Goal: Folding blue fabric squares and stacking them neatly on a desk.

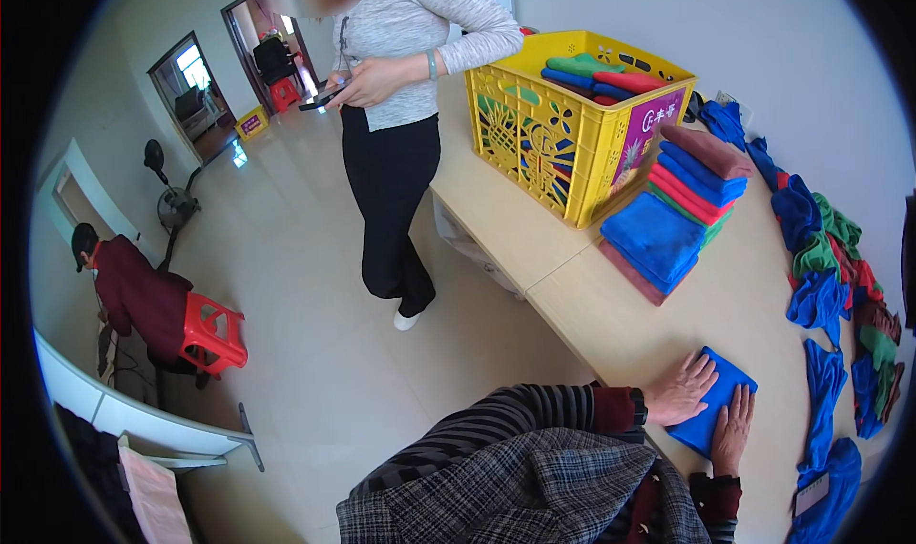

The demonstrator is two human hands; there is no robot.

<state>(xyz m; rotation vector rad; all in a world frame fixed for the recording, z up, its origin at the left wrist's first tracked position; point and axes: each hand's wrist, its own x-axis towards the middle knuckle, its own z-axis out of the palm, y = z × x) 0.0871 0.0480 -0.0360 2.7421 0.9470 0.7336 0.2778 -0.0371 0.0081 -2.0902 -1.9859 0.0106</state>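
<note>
Flattening out a folded blue cloth (728, 379) on the pale tabletop (744, 301), using both bare hands.

Resting the left hand (680, 391) on the cloth's left side and the right hand (733, 432) on its right; leaving the grip of each unclosed, with fingers stretched out and pinching nothing. Lying close to the tabletop's edge at the near-left corner, so possibly risking a slip over it through too hard a push leftward. Likely risking a skewed fold as well, through pressing unevenly and dragging the top layer sideways. Perhaps also risking a snag on the loose blue cloth (822, 391) to the right, or a toppled pile of folded cloths (656, 243) ahead, through swinging an arm wide.
</note>
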